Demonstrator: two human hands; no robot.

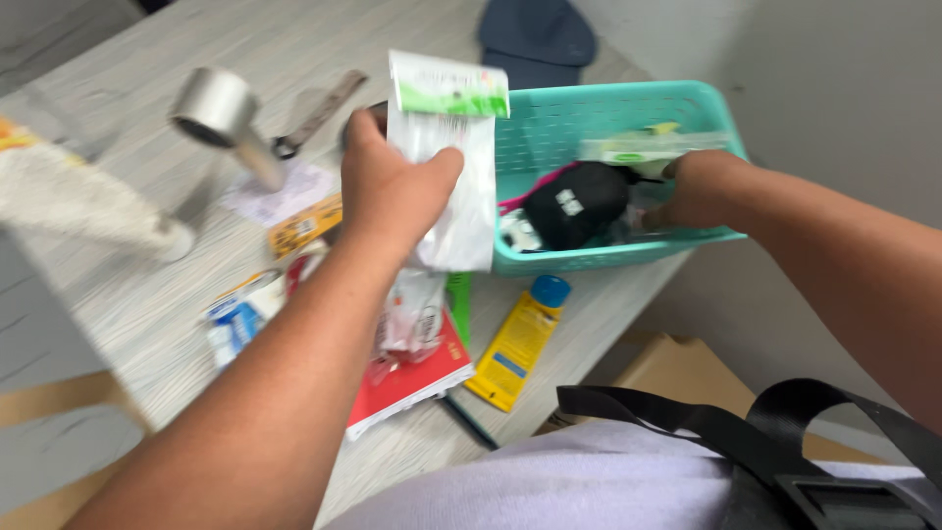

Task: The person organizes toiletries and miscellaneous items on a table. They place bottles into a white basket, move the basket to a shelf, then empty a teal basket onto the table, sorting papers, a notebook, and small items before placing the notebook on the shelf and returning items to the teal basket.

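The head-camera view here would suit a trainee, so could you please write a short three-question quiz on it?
1. True or false: the left hand holds a clear packet with a green and white header.
2. Where does the right hand reach: A) into the teal basket, B) onto the yellow tube?
3. What colour is the yellow tube's cap?

Key: 1 true; 2 A; 3 blue.
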